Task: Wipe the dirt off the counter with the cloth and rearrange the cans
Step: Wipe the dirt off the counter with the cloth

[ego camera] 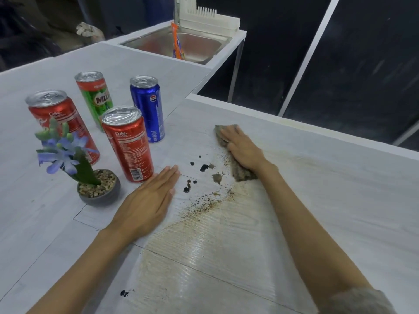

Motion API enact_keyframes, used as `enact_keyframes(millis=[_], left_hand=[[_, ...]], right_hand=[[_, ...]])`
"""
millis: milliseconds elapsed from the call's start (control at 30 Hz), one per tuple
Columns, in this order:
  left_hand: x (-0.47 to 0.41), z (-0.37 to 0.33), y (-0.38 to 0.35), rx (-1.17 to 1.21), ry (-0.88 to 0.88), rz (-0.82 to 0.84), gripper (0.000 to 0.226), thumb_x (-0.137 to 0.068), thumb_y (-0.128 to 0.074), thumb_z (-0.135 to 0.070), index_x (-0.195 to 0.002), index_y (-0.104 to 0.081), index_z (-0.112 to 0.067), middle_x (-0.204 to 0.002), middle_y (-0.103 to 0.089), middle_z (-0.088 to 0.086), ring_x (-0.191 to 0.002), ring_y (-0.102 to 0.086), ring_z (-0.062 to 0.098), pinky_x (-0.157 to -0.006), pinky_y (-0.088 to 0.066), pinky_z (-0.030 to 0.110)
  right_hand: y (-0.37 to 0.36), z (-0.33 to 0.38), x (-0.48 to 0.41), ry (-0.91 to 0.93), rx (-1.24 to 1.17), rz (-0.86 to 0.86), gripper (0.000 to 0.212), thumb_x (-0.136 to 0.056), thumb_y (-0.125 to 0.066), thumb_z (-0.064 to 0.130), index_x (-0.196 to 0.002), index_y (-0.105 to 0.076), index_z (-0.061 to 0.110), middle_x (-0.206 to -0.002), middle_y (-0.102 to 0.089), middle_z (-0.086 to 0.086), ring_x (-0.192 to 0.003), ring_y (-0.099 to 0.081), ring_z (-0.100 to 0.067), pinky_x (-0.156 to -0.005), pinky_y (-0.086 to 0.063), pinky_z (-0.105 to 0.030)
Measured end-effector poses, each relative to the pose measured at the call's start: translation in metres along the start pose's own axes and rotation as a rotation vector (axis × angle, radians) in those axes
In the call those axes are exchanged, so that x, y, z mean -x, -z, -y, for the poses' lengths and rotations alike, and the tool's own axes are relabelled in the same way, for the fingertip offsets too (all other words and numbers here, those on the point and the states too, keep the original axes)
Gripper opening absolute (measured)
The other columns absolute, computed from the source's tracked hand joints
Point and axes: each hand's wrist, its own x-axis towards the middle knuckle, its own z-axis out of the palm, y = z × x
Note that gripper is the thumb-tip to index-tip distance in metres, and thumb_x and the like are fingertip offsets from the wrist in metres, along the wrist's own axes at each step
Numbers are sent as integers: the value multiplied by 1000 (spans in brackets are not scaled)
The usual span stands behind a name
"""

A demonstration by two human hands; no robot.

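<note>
My right hand [243, 149] presses flat on a dirty grey-brown cloth [241, 172] on the light grey counter [328, 200]. Dark crumbs of dirt [204, 167] and a wide brown smear [204, 223] spread left of and below the cloth. My left hand [147, 203] lies flat on the counter, fingers together, holding nothing, just beside a red Coke can [128, 143]. Behind it stand a blue Pepsi can [147, 107], a green Milo can [96, 98] and a second red Coke can [60, 120], all upright.
A small grey pot [99, 189] with pebbles and a purple artificial flower stands left of my left hand. A steel sink [181, 45] with an orange bottle and a white dish rack [210, 20] is at the back. The counter's far edge drops off at the right.
</note>
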Motion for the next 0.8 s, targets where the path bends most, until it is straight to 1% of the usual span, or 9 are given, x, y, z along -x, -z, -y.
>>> enact_keyframes(millis=[67, 167, 233, 333, 433, 500, 600, 667, 800], left_hand=[[0, -1, 1, -1, 1, -2, 52, -96, -11, -41, -146, -6, -29, -150, 0, -20, -135, 8, -14, -110, 4, 10], [1, -2, 3, -1, 4, -3, 52, -96, -13, -40, -146, -6, -29, -151, -1, -19, -135, 6, -13, -111, 4, 11], [2, -3, 4, 1, 5, -3, 51, -96, -14, -40, -146, -6, -29, -151, -1, -20, -135, 7, -14, -111, 4, 10], [3, -3, 4, 7, 5, 1, 51, -96, -13, -40, -146, -5, -30, -151, 0, -21, -135, 8, -15, -111, 5, 10], [3, -3, 3, 8, 6, -1, 51, -96, -13, -40, -146, -5, -30, -150, 0, -21, -135, 7, -14, -111, 5, 10], [2, -2, 3, 13, 8, -2, 51, -97, -13, -40, -146, -6, -30, -151, -1, -21, -135, 6, -14, -111, 4, 11], [2, -2, 3, 15, 6, -13, 51, -97, -14, -39, -146, -8, -29, -151, -4, -20, -136, 3, -13, -113, 2, 12], [3, -3, 3, 15, 5, -21, 51, -97, -15, -39, -146, -9, -28, -152, -5, -18, -137, 2, -12, -113, 1, 13], [4, -2, 3, -6, -1, -22, 50, -97, -15, -37, -146, -8, -27, -153, -5, -17, -138, 3, -10, -113, 2, 13]], right_hand=[[-12, 21, 13, 118, 22, 35, 51, -97, -18, 33, -147, -12, 29, -158, -5, 3, -146, 4, -17, -120, -3, -47], [-18, 28, 64, 335, 11, 76, 60, -89, -2, 58, -145, -5, 35, -156, 1, 11, -144, 10, -7, -118, 3, -30], [-13, 14, 89, 389, -47, 105, 56, -90, -8, 57, -143, -6, 40, -156, -2, 14, -144, 8, -2, -117, 7, -21], [11, -26, 80, 178, -51, 58, 45, -95, -17, 44, -139, -7, 45, -157, -3, 10, -145, 2, -9, -115, -1, -30], [28, -44, 38, -41, -4, 24, 50, -100, -26, 22, -147, -12, 28, -159, -6, -1, -146, 2, -17, -119, 1, -42], [20, -25, 14, -38, 4, 13, 51, -99, -26, 17, -148, -14, 26, -159, -7, 0, -146, 2, -18, -119, -4, -47], [-6, 26, 10, 106, 2, 55, 52, -98, -24, 23, -148, -13, 32, -158, -6, 5, -146, 3, -15, -120, -3, -46], [-21, 45, 33, 235, 33, 84, 52, -95, -19, 32, -146, -9, 36, -156, -1, 10, -144, 8, -9, -118, 2, -40], [-22, 26, 96, 426, -57, 120, 58, -88, -3, 63, -142, -7, 43, -155, -1, 17, -144, 10, -3, -117, 12, -24]])
